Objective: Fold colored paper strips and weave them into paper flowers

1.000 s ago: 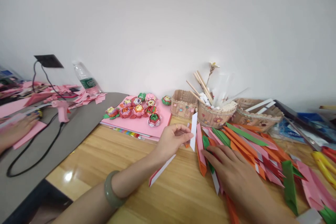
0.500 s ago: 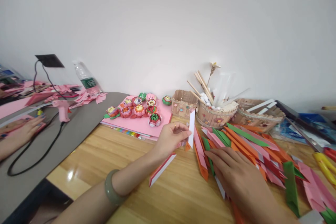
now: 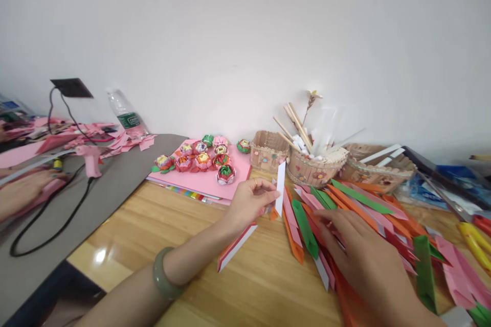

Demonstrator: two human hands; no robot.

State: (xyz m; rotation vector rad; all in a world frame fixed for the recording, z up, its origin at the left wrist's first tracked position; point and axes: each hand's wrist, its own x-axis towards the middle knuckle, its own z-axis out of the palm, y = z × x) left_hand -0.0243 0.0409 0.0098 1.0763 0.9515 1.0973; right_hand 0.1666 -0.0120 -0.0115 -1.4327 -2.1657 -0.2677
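My left hand (image 3: 251, 202) pinches several folded paper strips (image 3: 281, 189) between thumb and fingers; a white one stands upright, with an orange tip below it. Under that wrist, a red-and-white folded strip (image 3: 237, 248) lies on the table. My right hand (image 3: 364, 250) hovers low over the pile of folded paper strips (image 3: 356, 207), fingers bent and thumb apart from them. Its fingertips are at a red strip (image 3: 311, 219); whether they touch it I cannot tell. A green folded strip (image 3: 306, 229) lies just left of those fingertips.
Paper flowers (image 3: 203, 161) sit on pink sheets (image 3: 240, 184) at the back. Decorated baskets (image 3: 316, 171) with sticks line the wall. Yellow-handled scissors (image 3: 473, 242) lie at right. On the left are a pink glue gun (image 3: 91, 161) with its cord, a bottle (image 3: 128, 117) and another person's hand (image 3: 28, 191).
My right hand has shifted slightly right and its thumb has come apart from the fingers, uncovering the green strip. My left hand stays put. The other person's hand has moved a little.
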